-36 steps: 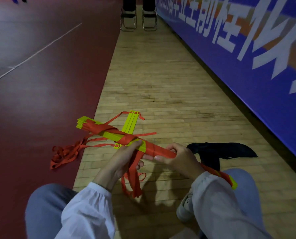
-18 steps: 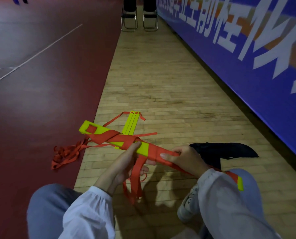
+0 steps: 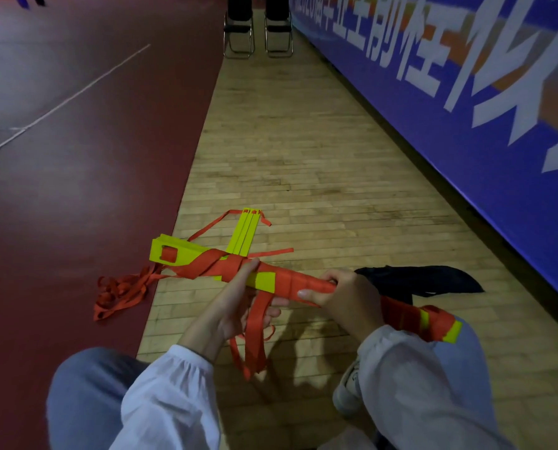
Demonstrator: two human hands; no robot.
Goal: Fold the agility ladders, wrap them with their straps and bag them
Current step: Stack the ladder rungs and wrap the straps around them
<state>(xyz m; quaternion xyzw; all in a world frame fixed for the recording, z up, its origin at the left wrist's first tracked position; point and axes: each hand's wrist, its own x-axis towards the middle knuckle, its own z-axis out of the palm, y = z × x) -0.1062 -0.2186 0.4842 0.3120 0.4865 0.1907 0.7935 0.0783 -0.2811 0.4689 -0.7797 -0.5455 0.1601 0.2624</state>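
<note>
We have one ladder folded into a bundle (image 3: 264, 279) of yellow rungs, held over the floor (image 3: 303, 157) in front of our knees. Its orange strap (image 3: 298, 282) already winds round most of its length. Our right hand (image 3: 342, 295) is closed round the bundle near the middle. Our left hand (image 3: 235, 306) grips it from below with a digit laid over the top, and the strap's free tail (image 3: 256, 332) hangs down past the palm. We judge the wrap well on but unfinished: yellow shows between the turns, and the tail is loose with nothing securing it.

More rungs (image 3: 245, 232) lie on the floor just beyond the bundle, with a loose heap (image 3: 118, 292) of strap to the left, so a second fold and wrap seem to be left. The black bag (image 3: 433, 280) lies flat on the floor behind the right hand, and bagging looks not yet begun.

The bundle's near end passes behind our right wrist and sleeve and comes out by the knee. The left fingers under the bundle are hidden, so we cannot tell whether they pinch the tail. We also cannot tell whether the heap belongs to the bundle or to the floor rungs, or where the bag's mouth is.
</note>
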